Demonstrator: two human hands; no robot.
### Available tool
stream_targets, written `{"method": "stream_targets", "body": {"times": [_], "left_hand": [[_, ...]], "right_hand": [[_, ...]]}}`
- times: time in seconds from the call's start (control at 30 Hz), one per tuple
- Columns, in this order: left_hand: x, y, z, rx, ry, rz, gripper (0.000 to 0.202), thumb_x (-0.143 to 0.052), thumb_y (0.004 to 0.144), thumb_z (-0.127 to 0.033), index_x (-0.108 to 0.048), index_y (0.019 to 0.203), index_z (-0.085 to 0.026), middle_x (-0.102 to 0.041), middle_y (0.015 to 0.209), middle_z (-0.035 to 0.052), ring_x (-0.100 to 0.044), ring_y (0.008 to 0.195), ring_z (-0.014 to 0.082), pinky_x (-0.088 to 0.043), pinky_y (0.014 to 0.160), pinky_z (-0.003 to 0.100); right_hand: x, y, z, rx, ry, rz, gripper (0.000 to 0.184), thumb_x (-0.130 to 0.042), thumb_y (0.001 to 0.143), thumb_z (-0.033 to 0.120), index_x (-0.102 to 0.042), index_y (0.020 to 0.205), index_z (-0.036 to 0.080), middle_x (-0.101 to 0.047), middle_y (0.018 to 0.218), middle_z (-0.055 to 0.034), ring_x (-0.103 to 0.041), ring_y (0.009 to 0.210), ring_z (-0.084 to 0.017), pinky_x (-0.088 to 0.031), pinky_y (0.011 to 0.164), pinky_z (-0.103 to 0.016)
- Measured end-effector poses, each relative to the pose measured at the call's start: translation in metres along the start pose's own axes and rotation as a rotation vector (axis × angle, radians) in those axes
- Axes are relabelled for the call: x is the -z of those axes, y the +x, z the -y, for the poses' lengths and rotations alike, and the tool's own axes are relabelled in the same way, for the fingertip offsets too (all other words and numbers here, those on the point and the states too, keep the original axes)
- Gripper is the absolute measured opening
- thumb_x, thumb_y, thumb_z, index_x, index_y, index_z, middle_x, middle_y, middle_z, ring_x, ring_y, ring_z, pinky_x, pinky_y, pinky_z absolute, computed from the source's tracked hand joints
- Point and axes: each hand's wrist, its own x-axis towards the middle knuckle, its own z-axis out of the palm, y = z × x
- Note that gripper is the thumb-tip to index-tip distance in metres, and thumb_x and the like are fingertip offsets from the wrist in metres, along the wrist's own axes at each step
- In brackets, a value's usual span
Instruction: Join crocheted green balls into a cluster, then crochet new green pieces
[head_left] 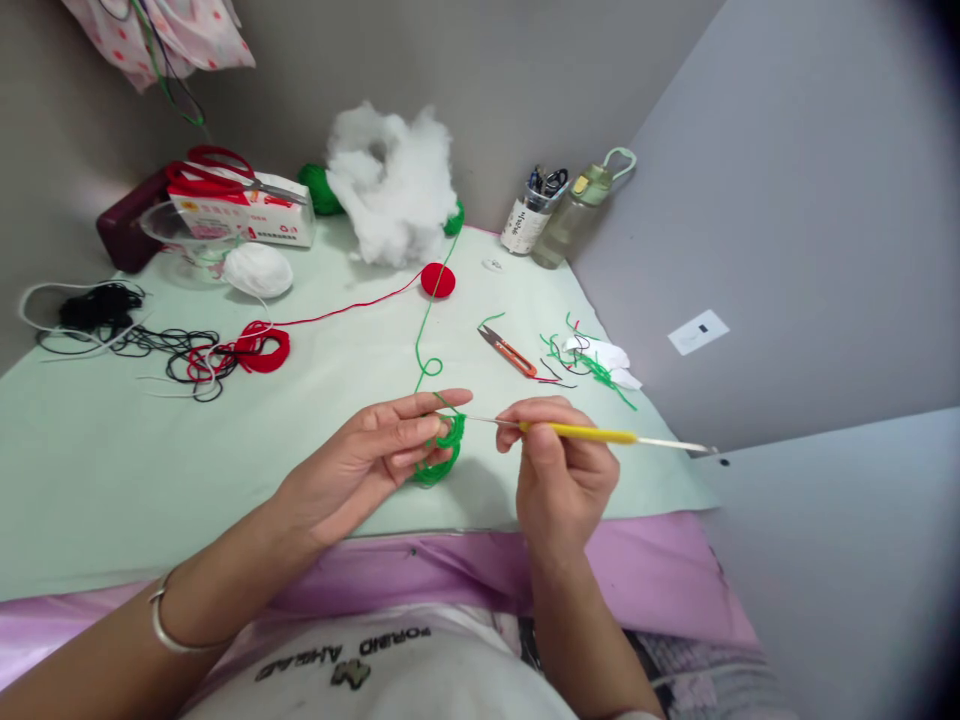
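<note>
My left hand pinches a small green crocheted piece between thumb and fingers, low over the pale green table. My right hand is closed on a yellow-handled crochet hook, whose metal tip reaches into the green piece. A green yarn strand runs from the piece up the table to a green ball behind the stuffing.
White stuffing, a red yarn disc, a red yarn coil, black cord, thread snips, green scraps, red scissors on a box, a white ball, a pen jar and a bottle lie around. Grey walls close the right side.
</note>
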Motion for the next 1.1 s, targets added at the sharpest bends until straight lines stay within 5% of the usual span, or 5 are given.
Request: {"method": "stream_targets", "body": {"times": [0.2, 0.37, 0.53, 0.83, 1.1], "left_hand": [[-0.002, -0.002, -0.002, -0.064, 0.080, -0.020, 0.023, -0.079, 0.081, -0.022, -0.079, 0.103, -0.017, -0.062, 0.076, 0.0017, -0.052, 0.067, 0.0099, -0.045, 0.070, 0.024], [-0.005, -0.003, 0.002, -0.167, 0.249, -0.055, 0.035, -0.078, 0.082, -0.023, -0.075, 0.117, -0.023, -0.061, 0.080, -0.0001, -0.052, 0.074, 0.0122, -0.042, 0.073, 0.025], [-0.002, -0.004, 0.001, -0.132, 0.261, -0.035, 0.034, -0.076, 0.085, -0.029, -0.074, 0.118, -0.023, -0.059, 0.083, 0.0000, -0.052, 0.075, 0.0121, -0.042, 0.073, 0.026], [-0.006, -0.003, 0.003, -0.055, 0.114, -0.046, 0.044, -0.081, 0.081, -0.030, -0.072, 0.123, -0.022, -0.062, 0.082, 0.0012, -0.054, 0.076, 0.0103, -0.045, 0.075, 0.022], [-0.007, -0.002, 0.002, -0.165, 0.190, -0.124, 0.042, -0.081, 0.081, -0.026, -0.073, 0.123, -0.023, -0.060, 0.081, -0.0013, -0.055, 0.075, 0.0107, -0.044, 0.074, 0.023]], "right_hand": [[-0.003, 0.001, 0.002, -0.255, 0.292, 0.020, 0.016, -0.061, 0.097, 0.024, -0.076, 0.093, 0.024, -0.068, 0.081, -0.0020, -0.059, 0.065, -0.011, -0.050, 0.056, -0.025], [-0.010, -0.004, 0.001, -0.118, 0.110, 0.136, 0.016, -0.064, 0.095, 0.019, -0.078, 0.100, 0.025, -0.074, 0.095, -0.0048, -0.068, 0.090, -0.018, -0.055, 0.073, -0.031], [-0.003, -0.003, 0.001, -0.196, 0.171, 0.153, 0.019, -0.053, 0.102, 0.023, -0.072, 0.100, 0.024, -0.073, 0.089, -0.0021, -0.066, 0.068, -0.013, -0.055, 0.063, -0.029], [0.000, -0.017, 0.003, 0.469, -0.636, 0.295, 0.040, -0.067, 0.090, 0.008, -0.069, 0.122, 0.032, -0.071, 0.111, -0.0052, -0.070, 0.099, -0.020, -0.062, 0.078, -0.032], [-0.005, -0.005, -0.003, -0.048, -0.016, 0.110, 0.021, -0.050, 0.101, 0.019, -0.070, 0.103, 0.024, -0.067, 0.087, -0.0025, -0.064, 0.063, -0.012, -0.056, 0.055, -0.029]]}}
